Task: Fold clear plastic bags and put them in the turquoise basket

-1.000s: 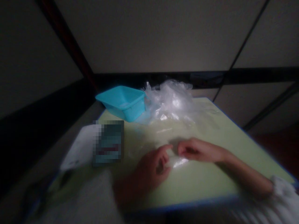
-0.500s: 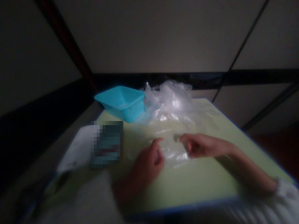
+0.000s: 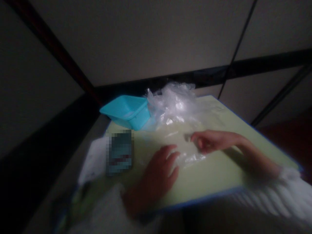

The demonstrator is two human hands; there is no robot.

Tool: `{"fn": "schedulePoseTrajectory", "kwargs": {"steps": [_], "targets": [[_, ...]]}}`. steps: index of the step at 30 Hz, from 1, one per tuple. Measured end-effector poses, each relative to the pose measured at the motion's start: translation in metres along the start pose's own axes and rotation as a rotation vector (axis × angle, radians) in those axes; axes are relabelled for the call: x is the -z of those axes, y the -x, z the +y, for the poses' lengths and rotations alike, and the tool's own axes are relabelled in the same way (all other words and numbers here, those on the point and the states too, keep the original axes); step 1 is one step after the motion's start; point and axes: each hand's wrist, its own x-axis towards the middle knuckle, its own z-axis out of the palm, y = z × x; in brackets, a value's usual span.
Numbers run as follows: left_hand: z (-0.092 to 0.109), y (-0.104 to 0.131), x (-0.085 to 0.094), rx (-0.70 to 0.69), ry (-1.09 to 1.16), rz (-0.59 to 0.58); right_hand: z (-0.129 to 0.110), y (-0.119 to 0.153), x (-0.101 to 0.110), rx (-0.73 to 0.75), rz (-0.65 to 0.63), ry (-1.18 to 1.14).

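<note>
Uncurled since a moment ago, the left hand (image 3: 156,172) spreads its fingers by the flat clear plastic (image 3: 191,158) mid-table; the right hand (image 3: 214,142) half curls at that plastic's right side, grip unclear. Tabletop (image 3: 207,177) stretches to its blue front edge (image 3: 195,202), tub (image 3: 141,117) and crumpled plastic (image 3: 175,101) behind

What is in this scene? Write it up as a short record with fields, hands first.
left hand: fingers spread, over the left side of the flat clear plastic
right hand: fingers curled, at the right side of that plastic; grip unclear
back of table: blue tub at left, crumpled clear plastic beside it
left side: dark flat item, blurred out, with a white sheet to its left
table: pale yellow-green top, blue edge
light: dim, picture soft
unclear: whether the two lots of plastic are joined
</note>
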Motion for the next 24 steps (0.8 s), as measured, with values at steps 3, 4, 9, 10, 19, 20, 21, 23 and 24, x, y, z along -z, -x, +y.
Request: {"fn": "schedulePoseTrajectory", "kwargs": {"steps": [3, 4, 9, 10, 19, 20, 21, 23, 24], "targets": [[0.004, 0.003, 0.006, -0.095, -0.078, -0.079, 0.0, 0.001, 0.001, 0.0, -0.039, 0.024], [0.003, 0.003, 0.007, -0.142, -0.09, -0.111, 0.0, 0.001, 0.002, -0.002, -0.055, 0.032], [-0.005, -0.001, 0.007, -0.259, -0.039, -0.293, -0.002, 0.002, 0.003, -0.048, -0.062, 0.098], [-0.006, -0.002, 0.006, -0.248, -0.013, -0.318, -0.003, 0.002, 0.004, -0.061, -0.058, 0.112], [-0.006, 0.002, 0.002, -0.197, 0.144, -0.332, 0.004, 0.019, 0.013, -0.256, 0.053, 0.096], [-0.005, 0.001, 0.003, -0.197, 0.149, -0.328, 0.003, 0.019, 0.013, -0.24, 0.08, 0.107], [-0.005, 0.001, 0.003, -0.2, 0.149, -0.325, 0.0, 0.018, 0.012, -0.205, 0.103, 0.112], [-0.005, 0.0, 0.004, -0.207, 0.14, -0.324, -0.007, 0.012, 0.006, -0.11, 0.12, 0.096], [-0.005, 0.0, 0.004, -0.213, 0.134, -0.326, -0.01, 0.008, 0.003, -0.073, 0.095, 0.077]]}}
